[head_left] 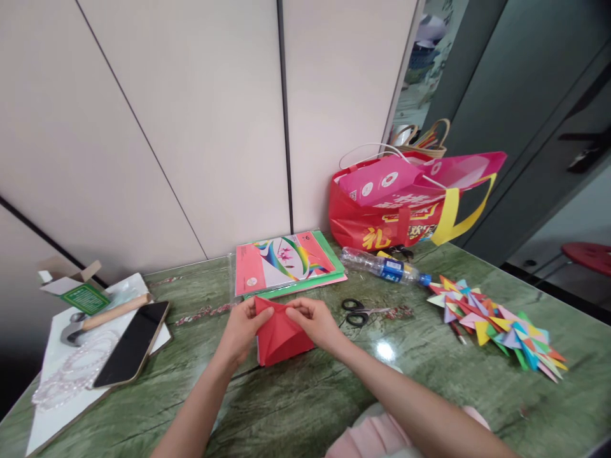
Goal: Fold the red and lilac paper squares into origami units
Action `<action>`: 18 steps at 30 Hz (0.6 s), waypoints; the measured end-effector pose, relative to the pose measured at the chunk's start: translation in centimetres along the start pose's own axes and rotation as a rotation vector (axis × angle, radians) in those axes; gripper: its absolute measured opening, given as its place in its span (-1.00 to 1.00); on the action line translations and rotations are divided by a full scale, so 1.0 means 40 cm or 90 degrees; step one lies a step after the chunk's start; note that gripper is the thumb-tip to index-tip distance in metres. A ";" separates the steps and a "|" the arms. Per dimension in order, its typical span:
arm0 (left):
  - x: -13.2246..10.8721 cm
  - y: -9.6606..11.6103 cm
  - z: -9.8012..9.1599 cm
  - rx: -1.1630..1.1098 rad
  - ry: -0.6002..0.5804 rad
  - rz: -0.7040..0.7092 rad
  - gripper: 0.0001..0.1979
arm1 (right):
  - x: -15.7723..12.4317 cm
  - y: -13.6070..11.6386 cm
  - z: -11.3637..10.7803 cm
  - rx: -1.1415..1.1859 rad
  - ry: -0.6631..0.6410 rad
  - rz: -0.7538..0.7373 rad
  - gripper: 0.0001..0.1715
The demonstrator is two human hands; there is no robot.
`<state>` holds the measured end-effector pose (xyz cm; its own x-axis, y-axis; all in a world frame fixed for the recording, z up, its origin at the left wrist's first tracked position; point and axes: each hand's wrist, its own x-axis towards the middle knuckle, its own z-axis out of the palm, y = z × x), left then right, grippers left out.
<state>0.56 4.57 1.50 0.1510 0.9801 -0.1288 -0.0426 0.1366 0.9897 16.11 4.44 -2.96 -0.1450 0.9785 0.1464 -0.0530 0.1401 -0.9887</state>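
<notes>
A folded sheet of red paper (279,337) lies on the green marble table (305,401) in front of me. My left hand (241,331) pinches its upper left edge, fingers closed on the paper. From the other side, my right hand (315,320) pinches the upper right flap. Both hands meet near the top fold, where a raised corner points up. The paper's lower part rests on the table.
A pack of coloured paper (286,262) lies behind the hands. Scissors (360,312), a plastic bottle (384,266), a red bag (401,203) and folded paper pieces (496,324) are at right. A phone (133,343), hammer (102,316) and small box (76,289) are at left.
</notes>
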 end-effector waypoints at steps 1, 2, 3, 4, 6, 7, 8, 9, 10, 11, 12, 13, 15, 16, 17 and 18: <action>0.001 0.000 -0.004 -0.013 -0.001 -0.008 -0.71 | 0.001 -0.002 -0.002 0.004 0.005 0.001 -0.74; 0.002 0.002 -0.007 -0.027 -0.001 -0.017 -0.70 | 0.003 -0.003 -0.005 0.012 0.010 0.005 -0.70; 0.003 0.004 -0.011 -0.042 -0.003 -0.028 -0.69 | 0.004 -0.005 -0.007 0.027 0.010 0.011 -0.67; 0.003 0.006 -0.014 -0.057 -0.006 -0.038 -0.67 | 0.005 -0.005 -0.009 0.047 0.005 0.015 -0.66; 0.003 0.011 -0.018 -0.083 -0.017 -0.057 -0.67 | 0.005 -0.005 -0.010 0.076 -0.016 0.003 -0.69; 0.002 0.013 -0.019 -0.090 -0.026 -0.063 -0.67 | 0.004 -0.004 -0.009 0.077 -0.026 -0.013 -0.69; 0.001 0.014 -0.019 -0.092 -0.037 -0.067 -0.68 | 0.002 -0.003 -0.007 0.068 -0.035 -0.032 -0.66; 0.000 0.014 -0.018 -0.090 -0.049 -0.071 -0.70 | -0.001 -0.003 -0.005 0.054 -0.042 -0.049 -0.63; -0.001 0.014 -0.016 -0.085 -0.061 -0.076 -0.71 | -0.004 -0.003 -0.003 0.038 -0.047 -0.062 -0.61; -0.003 0.013 -0.014 -0.080 -0.072 -0.083 -0.73 | -0.007 -0.005 -0.001 0.021 -0.049 -0.072 -0.60; -0.004 0.012 -0.010 -0.075 -0.078 -0.090 -0.73 | -0.009 -0.007 0.000 0.004 -0.051 -0.082 -0.60; -0.006 0.011 -0.007 -0.072 -0.079 -0.096 -0.73 | -0.012 -0.009 0.001 -0.011 -0.050 -0.093 -0.60; -0.008 0.009 0.000 -0.069 -0.074 -0.098 -0.71 | -0.015 -0.015 0.001 -0.037 -0.043 -0.118 -0.62; -0.009 0.009 0.003 -0.066 -0.072 -0.093 -0.71 | -0.015 -0.018 0.000 -0.046 -0.039 -0.127 -0.64; -0.009 0.008 0.006 -0.060 -0.071 -0.086 -0.71 | -0.016 -0.020 0.000 -0.055 -0.036 -0.134 -0.65; -0.010 0.008 0.008 -0.051 -0.074 -0.078 -0.72 | -0.016 -0.021 0.000 -0.061 -0.034 -0.138 -0.67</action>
<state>0.82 4.16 1.90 0.2727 0.9330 -0.2347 -0.0952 0.2689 0.9585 16.27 3.70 -2.20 -0.1923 0.9149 0.3549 0.0046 0.3625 -0.9320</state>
